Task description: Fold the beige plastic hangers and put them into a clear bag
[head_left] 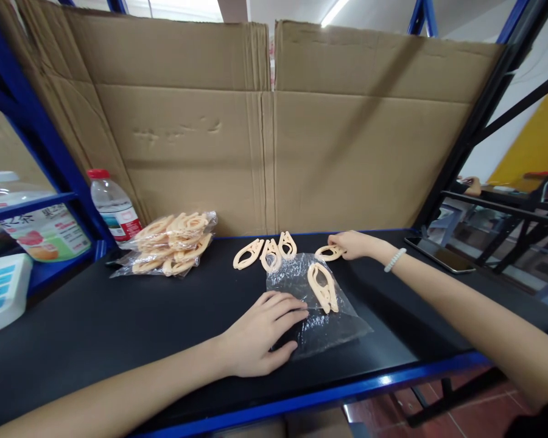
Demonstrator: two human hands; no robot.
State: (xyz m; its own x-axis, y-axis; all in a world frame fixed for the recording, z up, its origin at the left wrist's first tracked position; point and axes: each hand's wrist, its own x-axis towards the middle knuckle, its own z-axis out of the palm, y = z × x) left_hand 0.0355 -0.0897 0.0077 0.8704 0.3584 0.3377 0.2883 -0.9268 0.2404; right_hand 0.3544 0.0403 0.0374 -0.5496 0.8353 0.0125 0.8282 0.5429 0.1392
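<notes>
My left hand (265, 331) lies with its fingers stretched out over the left edge of a clear plastic bag (347, 328), pressing it to the black tabletop. A cream plastic folding hanger (333, 297), folded up, rests in or on the bag; I cannot tell which. Beyond the bag's far right corner, my right hand (354, 244) pinches the end of another folding hanger (321, 250), which is at table level. Left of it are three more folded hangers: one farthest left (254, 246), a middle one (270, 255) by the bag's far edge, and one behind (287, 244).
Several bagged hangers (173, 243) are piled at the back left, near a red-capped bottle (114, 207). A phone (438, 254) lies at the right. Cardboard panels (187, 134) wall off the back. A blue rail (301, 406) edges the table (119, 328). Another person's hand (472, 186) shows far right.
</notes>
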